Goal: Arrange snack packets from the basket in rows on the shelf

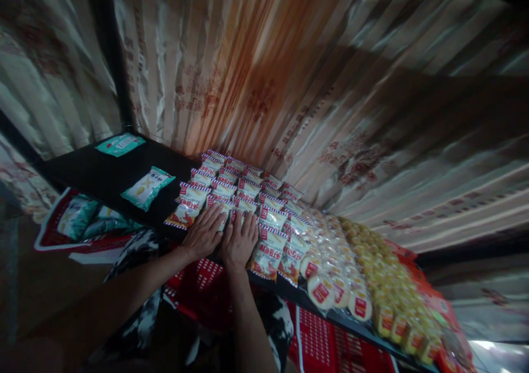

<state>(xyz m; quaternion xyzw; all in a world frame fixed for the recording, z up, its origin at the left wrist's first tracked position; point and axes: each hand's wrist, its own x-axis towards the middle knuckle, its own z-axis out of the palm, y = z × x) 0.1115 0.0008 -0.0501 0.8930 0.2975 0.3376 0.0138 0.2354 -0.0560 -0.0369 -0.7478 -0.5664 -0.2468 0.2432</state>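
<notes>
My left hand (206,230) lies flat with fingers stretched out over the front of the rows of snack packets (268,249). Beside it, my right hand (241,242) also rests flat on front-row packets, its fingers extended and pointing away from me. Neither hand grips anything; the packets right under the fingers are partly hidden. These packets are white with red print, striped top edges and orange-brown lower ends, lined up in overlapping rows. Left of them, a green-and-white packet (149,188) lies on the black table (99,172), with another green packet (120,144) farther back.
Right of the packets stand wrapped round white cakes (320,291), yellow-wrapped cakes (386,318) and orange-red bags (442,307). A red basket (52,235) holding green packets stands at left. More red baskets (316,337) sit below the table edge. A pleated curtain (256,75) hangs behind.
</notes>
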